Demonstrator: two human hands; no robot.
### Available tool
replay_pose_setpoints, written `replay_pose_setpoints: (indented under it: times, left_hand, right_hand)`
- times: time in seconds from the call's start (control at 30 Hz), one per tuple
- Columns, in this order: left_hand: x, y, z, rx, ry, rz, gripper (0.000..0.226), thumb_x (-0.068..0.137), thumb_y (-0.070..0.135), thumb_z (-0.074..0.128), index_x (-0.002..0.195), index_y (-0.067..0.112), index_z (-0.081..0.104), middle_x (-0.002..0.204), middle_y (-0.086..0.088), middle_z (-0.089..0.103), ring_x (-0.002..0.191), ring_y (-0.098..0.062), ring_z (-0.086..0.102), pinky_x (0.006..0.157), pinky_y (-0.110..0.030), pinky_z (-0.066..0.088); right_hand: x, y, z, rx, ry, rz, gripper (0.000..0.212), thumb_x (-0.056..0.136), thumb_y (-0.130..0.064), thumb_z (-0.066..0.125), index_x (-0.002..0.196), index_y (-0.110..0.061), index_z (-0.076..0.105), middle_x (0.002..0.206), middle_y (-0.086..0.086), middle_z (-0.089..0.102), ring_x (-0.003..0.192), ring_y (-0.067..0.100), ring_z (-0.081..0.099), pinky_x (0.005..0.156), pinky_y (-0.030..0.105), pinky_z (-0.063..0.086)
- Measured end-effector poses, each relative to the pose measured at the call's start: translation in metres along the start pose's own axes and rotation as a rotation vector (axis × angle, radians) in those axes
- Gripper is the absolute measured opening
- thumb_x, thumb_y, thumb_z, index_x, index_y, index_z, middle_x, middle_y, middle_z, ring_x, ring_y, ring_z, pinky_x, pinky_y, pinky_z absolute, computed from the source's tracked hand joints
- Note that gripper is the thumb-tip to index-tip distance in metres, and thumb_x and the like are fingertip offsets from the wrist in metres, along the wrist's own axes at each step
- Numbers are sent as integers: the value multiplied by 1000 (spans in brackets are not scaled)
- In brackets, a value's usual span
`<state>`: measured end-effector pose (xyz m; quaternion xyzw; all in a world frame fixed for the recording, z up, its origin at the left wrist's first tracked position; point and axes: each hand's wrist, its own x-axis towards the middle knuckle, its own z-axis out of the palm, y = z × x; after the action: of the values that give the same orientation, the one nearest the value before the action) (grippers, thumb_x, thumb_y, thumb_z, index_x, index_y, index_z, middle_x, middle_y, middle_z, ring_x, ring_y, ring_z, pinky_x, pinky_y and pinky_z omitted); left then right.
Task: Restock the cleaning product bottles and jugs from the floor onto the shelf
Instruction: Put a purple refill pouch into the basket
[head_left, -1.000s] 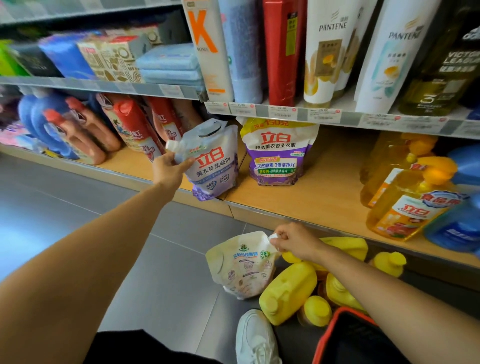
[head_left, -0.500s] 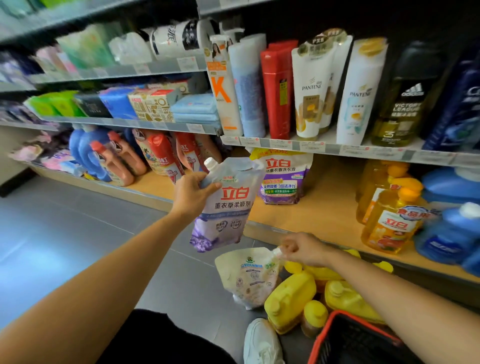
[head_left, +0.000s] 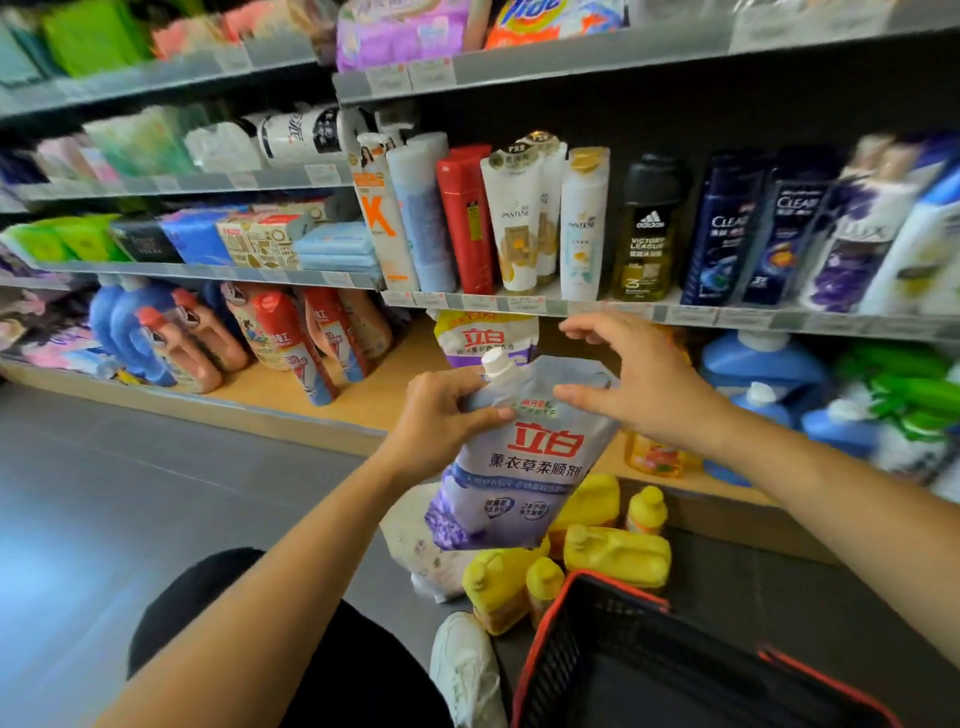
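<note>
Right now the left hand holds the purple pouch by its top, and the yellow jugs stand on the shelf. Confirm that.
One thing is wrong. The left hand does hold the purple pouch by its top, but the yellow jugs are not on the shelf: the head view shows them on the floor, beside the basket.

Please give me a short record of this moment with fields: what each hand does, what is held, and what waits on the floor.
Held item: purple pouch, cap up, above the floor
Left hand: grips the pouch near its cap
Right hand: open, fingers spread at the pouch's top; contact unclear
On floor: yellow jugs, white pouch
Near them: basket
</note>
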<state>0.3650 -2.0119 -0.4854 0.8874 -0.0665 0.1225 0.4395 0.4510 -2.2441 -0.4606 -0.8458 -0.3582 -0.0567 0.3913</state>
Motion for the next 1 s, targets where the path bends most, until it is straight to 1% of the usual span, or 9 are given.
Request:
replay_pose_setpoints:
  times: [0.07,0.17,0.27,0.3,0.37,0.5,0.7,0.83,1.0]
  left_hand:
    - [-4,13,22,-21,-12,17,21,86,19,80,79,1,70,77,-11,71,72,-33,67,62,-51,54]
    - [-12,28,56,-68,-56,87,21,85,17,81,69,20,67,70,7,67,64,-13,61,56,-34,51]
    - [-19,37,86,-136,-112,68,18,84,17,81,75,7,70,74,-3,66,67,-15,59,57,-44,49]
    - [-21,39,96,-144,-130,77,21,84,18,82,75,3,70,73,-6,64,66,-15,56,58,-45,47]
    - [-23,44,109,-141,-188,92,19,83,21,83,76,8,71,71,0,61,65,-10,54,57,-38,45]
    - [-27,55,123,-162,-268,112,15,82,21,83,74,16,72,69,9,62,65,-2,53,57,-27,42]
    - [-23,75,119,-577,-233,14,34,94,11,65,126,21,65,109,0,76,100,-17,71,80,-31,60]
    - [-21,78,126,-461,-349,117,27,93,13,64,119,18,70,116,2,75,109,-15,70,82,-26,58]
    - [-16,75,134,-303,-351,179,28,91,14,69,118,21,71,120,1,73,110,-21,68,90,-32,57]
  right_hand:
    - [-16,2,-12,-64,-117,7,63,80,-42,79,135,-25,55,122,-9,62,110,8,57,90,27,47]
    - [-44,14,-26,-148,-196,32,50,85,-40,75,131,-27,60,120,-15,63,107,0,55,86,22,44]
    - [-74,27,-36,-41,-236,52,10,87,-33,74,85,-23,71,81,-14,66,74,-3,54,64,20,40]
    - [-85,33,-39,48,-227,92,18,87,-31,73,73,-20,69,70,-7,66,66,-2,53,60,24,41]
    - [-104,39,-44,205,-173,200,27,81,-36,72,78,-9,76,72,6,73,65,5,60,61,37,49]
    - [-128,46,-51,315,-56,228,23,80,-29,74,93,-11,81,83,-4,78,72,4,68,67,31,56]
    - [-138,53,-65,250,-75,155,50,78,-43,69,86,6,76,79,26,70,71,25,70,56,36,47]
    - [-142,60,-68,250,-128,197,19,85,-26,75,89,-8,80,82,8,76,79,23,71,64,40,52]
    - [-143,67,-72,193,-141,212,33,88,-23,74,82,9,73,77,31,65,58,19,53,55,30,39]
